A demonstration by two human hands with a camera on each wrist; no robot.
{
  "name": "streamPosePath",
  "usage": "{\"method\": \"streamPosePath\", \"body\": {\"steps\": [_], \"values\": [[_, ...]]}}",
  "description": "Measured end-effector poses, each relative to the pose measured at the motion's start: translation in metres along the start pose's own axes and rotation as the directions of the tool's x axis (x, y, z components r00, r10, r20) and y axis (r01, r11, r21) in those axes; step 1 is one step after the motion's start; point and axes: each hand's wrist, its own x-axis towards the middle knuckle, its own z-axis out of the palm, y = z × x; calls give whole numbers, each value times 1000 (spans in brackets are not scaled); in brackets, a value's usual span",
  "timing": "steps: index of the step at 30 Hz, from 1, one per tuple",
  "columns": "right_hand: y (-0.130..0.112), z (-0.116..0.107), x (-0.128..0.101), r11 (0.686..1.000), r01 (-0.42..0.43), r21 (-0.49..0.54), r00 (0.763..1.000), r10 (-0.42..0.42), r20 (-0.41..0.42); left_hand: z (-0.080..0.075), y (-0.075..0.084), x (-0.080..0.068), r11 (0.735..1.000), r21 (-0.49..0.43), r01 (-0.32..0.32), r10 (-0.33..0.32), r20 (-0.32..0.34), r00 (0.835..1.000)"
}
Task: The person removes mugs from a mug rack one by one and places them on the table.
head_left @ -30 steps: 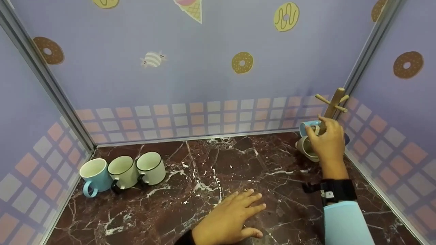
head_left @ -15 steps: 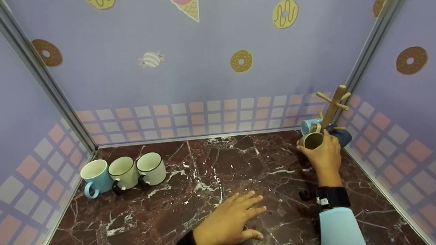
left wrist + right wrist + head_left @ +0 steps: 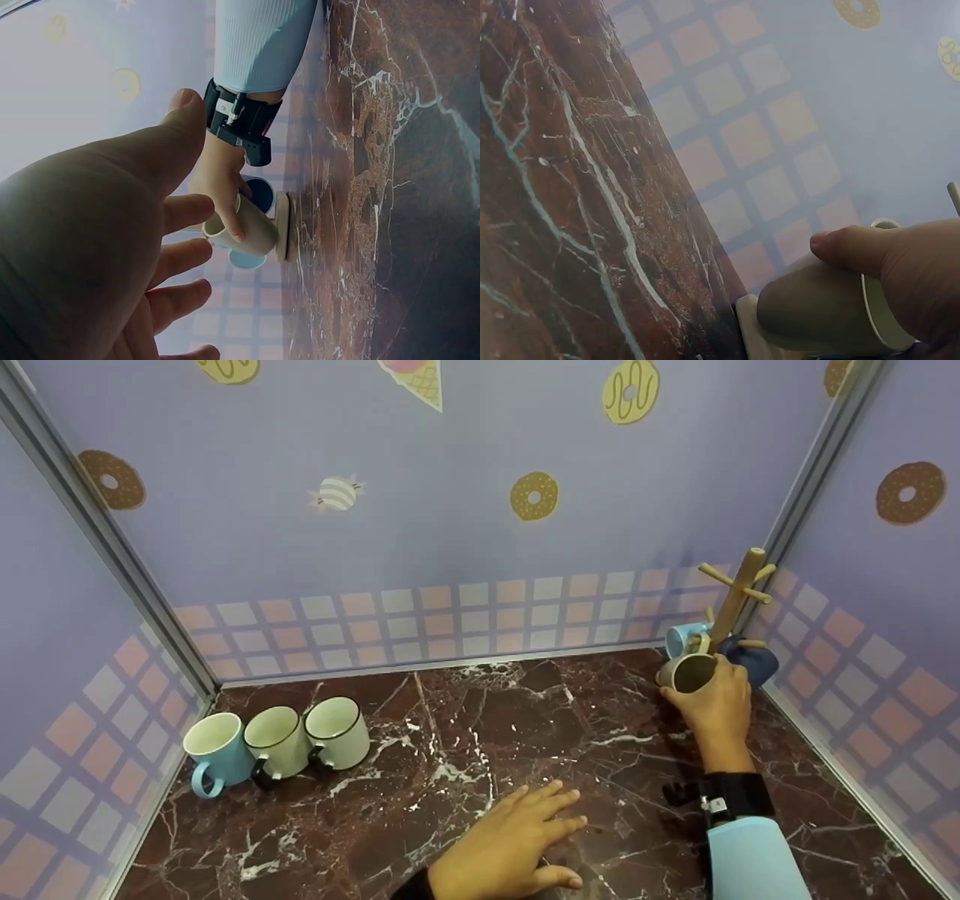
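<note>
The right hand (image 3: 716, 706) clasps a beige mug (image 3: 686, 671) at the wooden mug tree (image 3: 735, 596) in the counter's (image 3: 465, 750) far right corner; judged next: handle aligned with peg; left hand (image 3: 502, 847) flat, grip released.

Looked like a staged kitchen booth: dark marble counter (image 3: 465, 750), panel walls (image 3: 465, 510) printed with doughnuts and tiles, mugs (image 3: 277, 741), wooden mug tree (image 3: 739, 589).
</note>
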Motion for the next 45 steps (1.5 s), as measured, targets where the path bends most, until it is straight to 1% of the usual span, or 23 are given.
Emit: {"method": "streamPosePath", "body": {"steps": [9, 13, 17, 21, 24, 27, 29, 32, 34, 36, 39, 42, 43, 45], "values": [[-2, -6, -1, 1000, -2, 27, 1000, 3, -13, 0, 1, 0, 1000, 9, -4, 4, -13, 1000], [-7, -9, 0, 1000, 6, 16, 1000, -7, 5, -1, 0, -1, 1000, 5, 4, -4, -10, 1000], [-17, -12, -1, 999, 29, 16, 999, -29, 46, -2, -3, -1, 1000, -13, 26, -26, -15, 1000], [-29, -15, -7, 997, 77, 30, 993, -79, 87, -4, -6, -1, 998, -19, 55, -56, -35, 998], [-38, -18, -12, 990, 134, 42, 984, -138, 110, -7, -9, -1, 995, -37, 87, -89, -52, 995], [-49, -18, -18, 977, 203, 61, 968, -210, 135, -13, -15, -2, 990, -75, 122, -129, -83, 988], [-57, -18, -23, 964, 254, 78, 951, -264, 161, -17, -20, -2, 985, -101, 141, -152, -117, 981], [-71, -13, -32, 946, 299, 126, 926, -320, 202, -22, -28, -2, 977, -127, 172, -192, -170, 967], [-82, -9, -39, 932, 318, 173, 908, -352, 229, -25, -33, -2, 971, -145, 190, -219, -220, 951], [-92, -3, -47, 919, 333, 212, 889, -381, 253, -26, -39, -2, 964, -169, 206, -246, -273, 930], [-107, 4, -60, 897, 364, 249, 857, -428, 288, -26, -49, -2, 956, -208, 205, -271, -371, 888], [-120, 10, -74, 874, 413, 256, 816, -480, 322, -24, -61, -3, 941, -284, 183, -297, -434, 851], [-124, 11, -79, 865, 430, 258, 801, -497, 334, -23, -64, -3, 935, -309, 173, -304, -447, 841], [-132, 12, -87, 836, 477, 271, 758, -548, 354, -20, -71, -3, 918, -360, 167, -329, -452, 829]]}}
